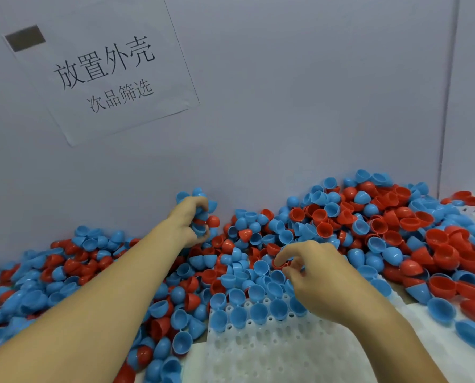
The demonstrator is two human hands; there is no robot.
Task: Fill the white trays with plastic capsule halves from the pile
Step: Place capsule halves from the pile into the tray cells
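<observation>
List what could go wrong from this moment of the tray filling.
1. The left hand grips a stack of blue capsule halves mixed with red; some may slip back into the pile.
2. Loose halves crowd the white tray edge and could roll onto empty holes as the right hand works.

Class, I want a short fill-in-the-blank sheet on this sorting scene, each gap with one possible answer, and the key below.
1. The capsule halves already seated in the white tray are all ____ in colour.
2. The left hand grips a stack of halves, raised in front of the ____.
3. The right hand pinches one ____ half above the tray's far rows.
4. The pile holds halves in ____ colours.

Missing words: blue; wall; red; two
</observation>
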